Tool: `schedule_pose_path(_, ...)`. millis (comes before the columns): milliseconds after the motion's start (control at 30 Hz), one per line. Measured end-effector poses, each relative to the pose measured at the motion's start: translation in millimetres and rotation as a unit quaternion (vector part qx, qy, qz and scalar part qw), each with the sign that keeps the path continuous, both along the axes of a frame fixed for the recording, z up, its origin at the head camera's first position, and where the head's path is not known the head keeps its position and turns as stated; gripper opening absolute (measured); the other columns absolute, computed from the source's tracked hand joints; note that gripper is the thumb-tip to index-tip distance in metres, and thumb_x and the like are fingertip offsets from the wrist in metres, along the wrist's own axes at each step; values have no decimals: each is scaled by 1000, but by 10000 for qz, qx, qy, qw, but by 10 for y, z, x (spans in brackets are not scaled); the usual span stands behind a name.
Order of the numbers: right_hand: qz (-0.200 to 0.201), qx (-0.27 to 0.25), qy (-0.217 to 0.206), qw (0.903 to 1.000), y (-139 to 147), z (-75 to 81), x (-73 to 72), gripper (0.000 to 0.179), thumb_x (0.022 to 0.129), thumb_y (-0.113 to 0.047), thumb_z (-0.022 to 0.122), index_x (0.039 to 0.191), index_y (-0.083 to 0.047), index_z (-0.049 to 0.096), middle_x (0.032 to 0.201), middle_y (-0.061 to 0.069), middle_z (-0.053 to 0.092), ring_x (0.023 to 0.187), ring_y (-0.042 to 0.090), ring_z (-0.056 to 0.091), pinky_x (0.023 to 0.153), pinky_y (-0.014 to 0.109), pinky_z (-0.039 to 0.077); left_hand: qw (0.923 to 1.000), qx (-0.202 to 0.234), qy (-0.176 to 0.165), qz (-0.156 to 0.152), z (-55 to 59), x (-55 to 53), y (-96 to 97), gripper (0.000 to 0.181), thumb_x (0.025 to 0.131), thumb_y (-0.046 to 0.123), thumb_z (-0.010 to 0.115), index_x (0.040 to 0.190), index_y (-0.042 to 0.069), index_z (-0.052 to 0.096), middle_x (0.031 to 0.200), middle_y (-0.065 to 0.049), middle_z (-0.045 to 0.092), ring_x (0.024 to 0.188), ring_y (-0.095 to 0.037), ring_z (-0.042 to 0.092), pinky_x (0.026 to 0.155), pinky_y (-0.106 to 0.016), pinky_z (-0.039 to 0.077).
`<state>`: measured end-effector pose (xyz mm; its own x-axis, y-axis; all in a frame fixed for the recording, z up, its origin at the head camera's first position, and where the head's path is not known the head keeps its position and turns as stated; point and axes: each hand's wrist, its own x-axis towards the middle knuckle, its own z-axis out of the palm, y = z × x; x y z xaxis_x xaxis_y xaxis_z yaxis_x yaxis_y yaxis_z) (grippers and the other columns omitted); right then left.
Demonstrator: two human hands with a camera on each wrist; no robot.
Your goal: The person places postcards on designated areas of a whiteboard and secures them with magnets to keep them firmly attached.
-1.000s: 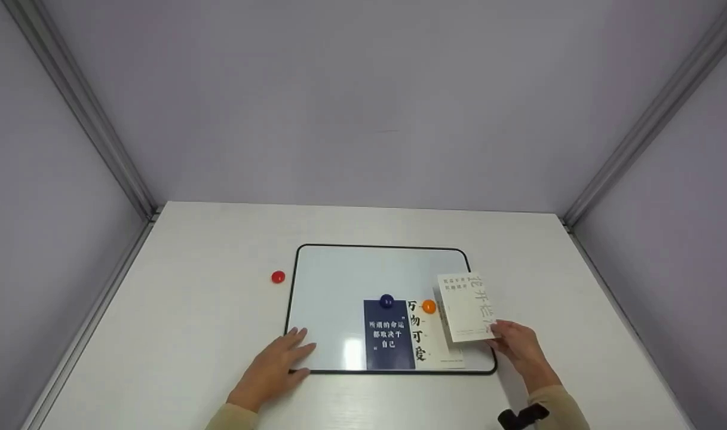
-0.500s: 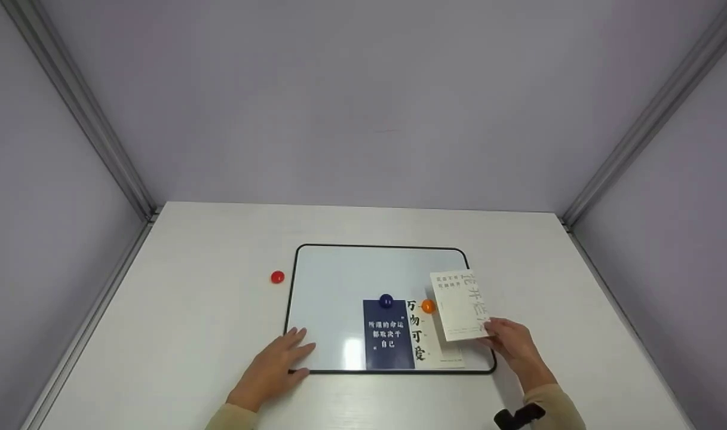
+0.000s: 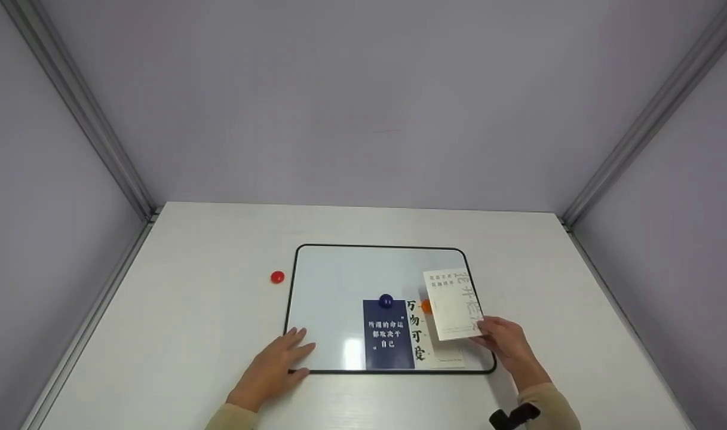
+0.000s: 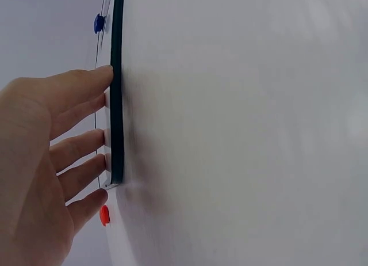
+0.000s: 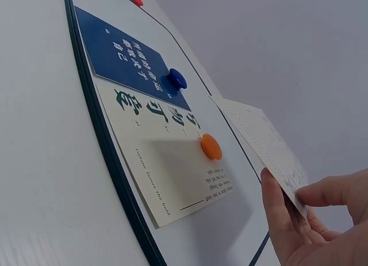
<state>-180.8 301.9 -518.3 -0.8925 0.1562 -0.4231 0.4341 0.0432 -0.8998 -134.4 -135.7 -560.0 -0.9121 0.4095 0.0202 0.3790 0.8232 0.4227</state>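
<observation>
A cream card (image 3: 453,306) with grey brush lettering is pinched at its lower right corner by my right hand (image 3: 506,343). It hovers above the black-framed whiteboard (image 3: 333,280), partly covering the orange magnet (image 5: 211,147) and a second cream card (image 5: 167,162) that lies on the board. Left of that card lies a navy card (image 3: 388,337) with white text, a blue magnet (image 3: 386,301) on its top edge. My left hand (image 3: 273,367) rests with spread fingers on the board's lower left corner; in the left wrist view, its fingers (image 4: 80,145) touch the frame.
A red magnet (image 3: 278,277) sits on the white table (image 3: 208,286), left of the whiteboard. Pale walls (image 3: 363,107) stand behind the table and at both sides. A black strap device (image 3: 514,416) is on the right wrist.
My right hand has carried the cream card slightly left, so it now overlaps the orange magnet in the head view. The left hand has stayed in place.
</observation>
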Motion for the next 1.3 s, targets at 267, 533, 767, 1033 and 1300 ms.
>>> schedule_pose_path(267,-25,23,-33,10000,-46,-2,-15,51,95,-7,52,137,19,36,107,13,62,81,7,66,78,20,59,10000,27,-79,23,4,-3,6,46,87,26,70,130,13,61,146,-15,51,137,-36,46,110,-52,42)
schedule_pose_path(533,45,-30,-73,10000,-90,17,-26,51,96,-9,53,137,16,37,103,8,62,82,6,66,79,20,58,9997,180,-108,115,-18,5,-7,46,87,26,69,131,15,61,147,-13,50,138,-35,45,109,-52,42)
schedule_pose_path(767,20,-83,-37,10000,-144,7,-23,50,95,-8,52,137,17,38,103,10,63,82,7,67,78,21,59,9998,165,-58,98,-15,-4,2,46,86,25,71,129,13,61,145,-14,51,137,-36,46,109,-52,43)
schedule_pose_path(1033,25,-104,13,9999,-204,-6,-24,51,95,-8,54,136,17,39,103,10,65,81,8,67,77,21,59,9998,161,-78,72,-12,2,2,46,86,25,70,130,14,60,146,-14,50,137,-36,46,109,-52,42)
schedule_pose_path(1300,139,-159,13,9998,-265,-19,-26,47,94,-8,55,133,17,43,101,9,67,82,9,69,76,22,60,9999,111,-110,44,-18,-5,-2,46,87,26,70,131,14,60,147,-15,50,137,-36,45,109,-53,42)
